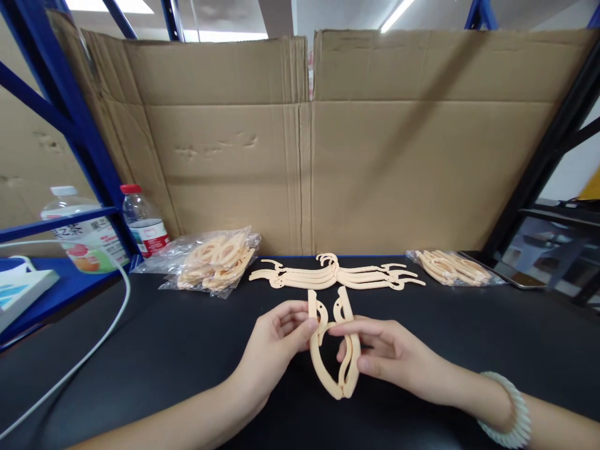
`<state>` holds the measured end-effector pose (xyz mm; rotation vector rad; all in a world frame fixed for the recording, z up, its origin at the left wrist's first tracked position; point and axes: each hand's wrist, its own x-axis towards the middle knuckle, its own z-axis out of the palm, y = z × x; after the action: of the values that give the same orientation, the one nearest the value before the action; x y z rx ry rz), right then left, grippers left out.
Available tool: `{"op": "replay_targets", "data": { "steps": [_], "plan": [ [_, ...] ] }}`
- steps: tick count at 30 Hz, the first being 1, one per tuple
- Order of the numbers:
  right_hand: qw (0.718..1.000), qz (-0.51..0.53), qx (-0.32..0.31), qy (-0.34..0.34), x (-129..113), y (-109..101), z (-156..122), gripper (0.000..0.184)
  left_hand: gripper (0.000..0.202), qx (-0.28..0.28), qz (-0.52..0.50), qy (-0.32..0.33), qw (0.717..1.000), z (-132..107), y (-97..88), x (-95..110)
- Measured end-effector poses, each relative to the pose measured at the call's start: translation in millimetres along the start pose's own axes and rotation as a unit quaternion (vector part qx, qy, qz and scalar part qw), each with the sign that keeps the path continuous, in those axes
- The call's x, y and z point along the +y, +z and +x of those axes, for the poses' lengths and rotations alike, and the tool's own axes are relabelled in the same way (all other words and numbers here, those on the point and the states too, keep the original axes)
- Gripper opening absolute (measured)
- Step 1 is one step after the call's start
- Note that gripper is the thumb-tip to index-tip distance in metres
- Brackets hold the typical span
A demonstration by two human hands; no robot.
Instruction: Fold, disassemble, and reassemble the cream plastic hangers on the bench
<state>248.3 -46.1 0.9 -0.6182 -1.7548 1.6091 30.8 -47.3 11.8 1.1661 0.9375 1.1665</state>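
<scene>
A beige folding clothes hanger (320,370) is held up between my hands, its two arms folded upward and joined at the bottom. My left hand (274,340) pinches the left arm between thumb and fingers. On the other side, my right hand (391,350) grips the right arm, its index finger reaching across toward the curved hook in the middle. Just beyond, several unfolded beige hangers (300,275) lie stacked on the black table (197,350), hooks pointing away from me.
At the back left is a clear plastic bag (215,262) of folded hangers, near two bottles, one red-capped (146,225). Another bagged bundle (452,267) and a phone (509,274) lie back right. Cardboard (225,150) walls the rear. A white cable (110,322) crosses the left side.
</scene>
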Motion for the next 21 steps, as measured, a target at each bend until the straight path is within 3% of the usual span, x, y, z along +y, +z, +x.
{"op": "replay_targets", "data": {
  "steps": [8,21],
  "plan": [
    [1.0,-0.009,0.008,-0.006,-6.1,4.0,-3.0,0.037,0.024,-0.031,0.066,0.065,0.995,-3.1,0.8,3.9],
    [0.998,-0.043,-0.018,-0.05,-7.8,5.8,-6.5,0.042,0.016,-0.087,0.108,0.098,0.985,-6.4,4.2,8.9]
  ]
}}
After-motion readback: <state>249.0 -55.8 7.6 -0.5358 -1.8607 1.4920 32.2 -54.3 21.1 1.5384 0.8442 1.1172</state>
